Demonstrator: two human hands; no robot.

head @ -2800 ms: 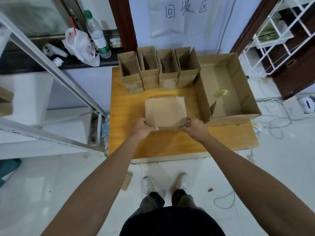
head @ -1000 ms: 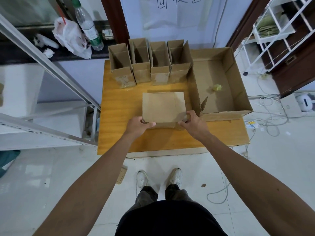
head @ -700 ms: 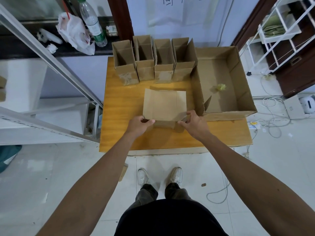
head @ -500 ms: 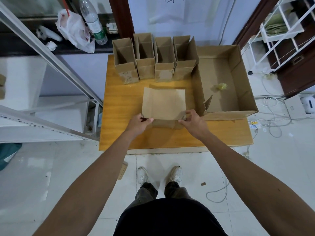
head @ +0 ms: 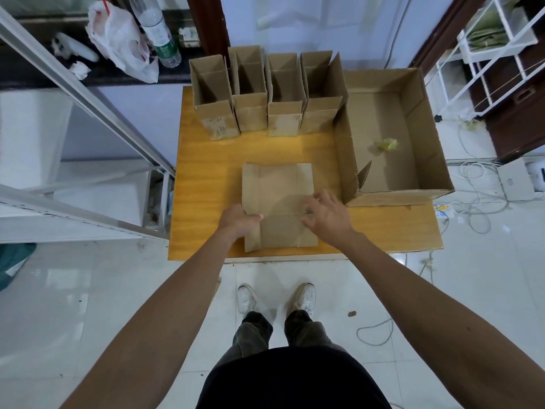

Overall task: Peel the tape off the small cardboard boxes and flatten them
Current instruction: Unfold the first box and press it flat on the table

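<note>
**Flattening step: one box down, four to go**

Head view: the flattened box [head: 278, 199] lies at frame centre on the worktop [head: 206, 178]. The left hand [head: 239, 222] pinches its left edge, thumb on top. The right hand [head: 327, 219] has its fingers spread wide, on or just over it. We judge it pressed flat: plain brown, creased. Next we'd set it aside and take one of the upright boxes [head: 283, 119], upper centre.

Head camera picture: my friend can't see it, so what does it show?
A person's left hand grips a flattened box on a yellow table while the right hand spreads open over it. Four open small boxes stand behind, beside a big open box.
</note>
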